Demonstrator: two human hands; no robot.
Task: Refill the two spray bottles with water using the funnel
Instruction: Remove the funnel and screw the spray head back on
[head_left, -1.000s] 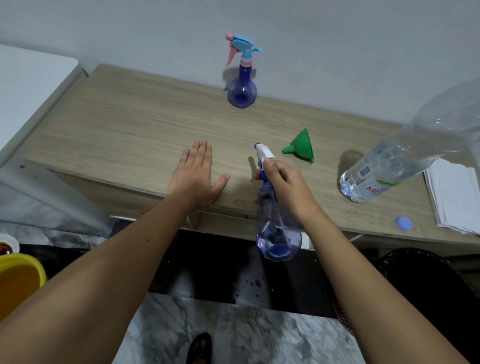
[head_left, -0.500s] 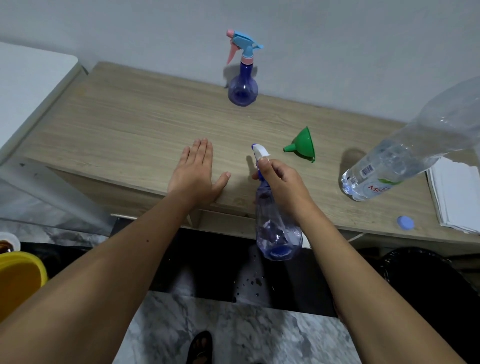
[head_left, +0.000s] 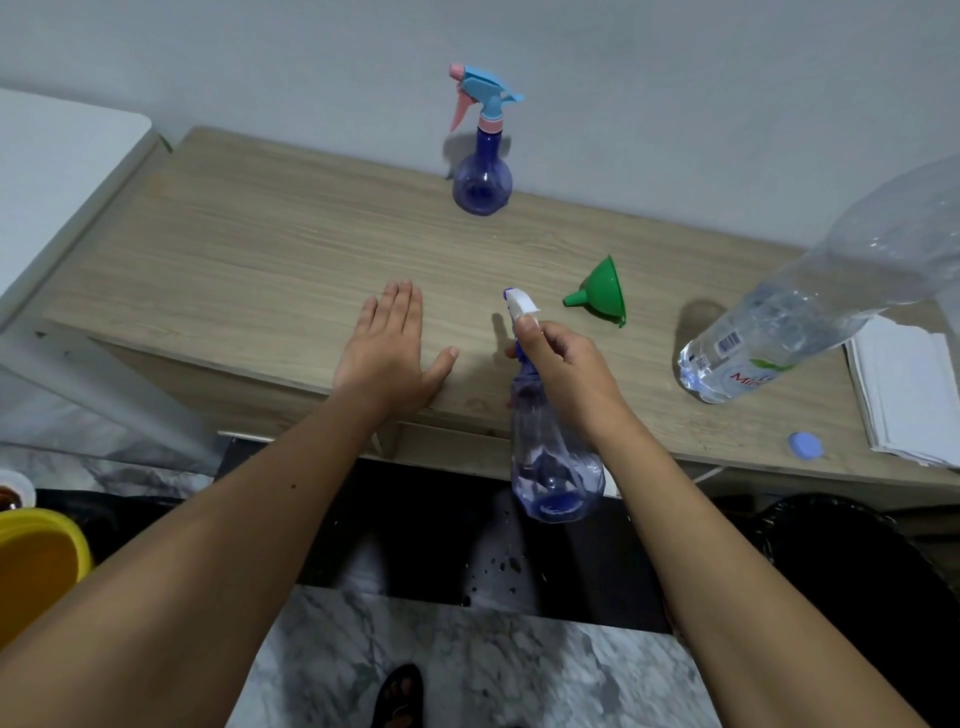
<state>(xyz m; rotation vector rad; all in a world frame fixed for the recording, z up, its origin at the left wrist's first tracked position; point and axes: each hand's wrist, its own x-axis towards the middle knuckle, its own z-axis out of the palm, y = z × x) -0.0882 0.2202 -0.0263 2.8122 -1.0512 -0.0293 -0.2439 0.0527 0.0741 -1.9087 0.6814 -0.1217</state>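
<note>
Head view: right hand, fingers curled round the neck of a spray bottle, holds it at the counter edge. Left hand lies flat, fingers straight. Second spray bottle stands by the wall; funnel lies beside the water bottle.

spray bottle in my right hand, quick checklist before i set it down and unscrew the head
1. Grip: right hand holds the near spray bottle at the neck, below its white head: ok.
2. Bottle supported: it hangs off the front edge of the table, not on it: not ok.
3. Left hand free to help: lies flat on the table, holding nothing: ok.
4. Funnel within reach: lies on its side just beyond the right hand: ok.
5. Water ready: big water bottle is uncapped, blue cap beside it: ok.
6. Head loosened: cannot tell.
</note>
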